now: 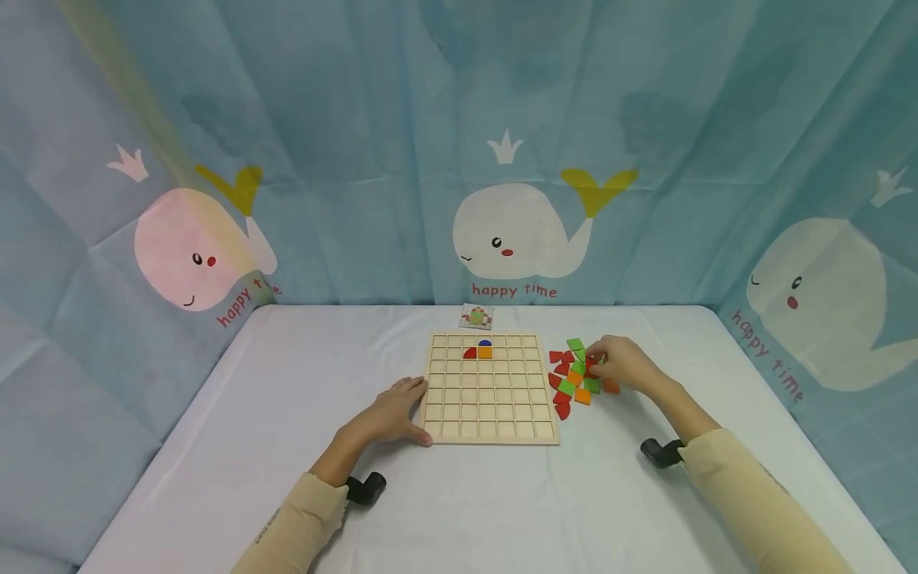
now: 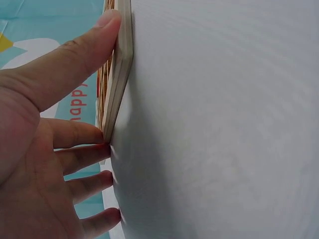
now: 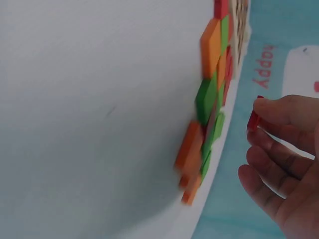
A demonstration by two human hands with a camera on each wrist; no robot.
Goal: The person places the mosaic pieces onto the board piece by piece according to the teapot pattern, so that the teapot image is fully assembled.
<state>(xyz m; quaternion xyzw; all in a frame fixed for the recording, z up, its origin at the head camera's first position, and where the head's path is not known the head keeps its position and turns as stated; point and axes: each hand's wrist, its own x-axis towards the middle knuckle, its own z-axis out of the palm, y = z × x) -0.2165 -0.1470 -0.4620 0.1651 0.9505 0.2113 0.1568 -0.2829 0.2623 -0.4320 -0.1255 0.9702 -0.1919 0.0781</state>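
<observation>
Red piece, seemingly pinched by right hand; left hand, fingers straight, steadies board.

Your left hand lies flat with fingers straight and thumb stretched forward. Your right hand reaches ahead, fingers curled in a pinching grip, forearm extended.

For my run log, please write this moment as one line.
left hand: rests on wooden grid board edge | right hand: pinches red piece above loose pieces | board: three pieces placed
</observation>
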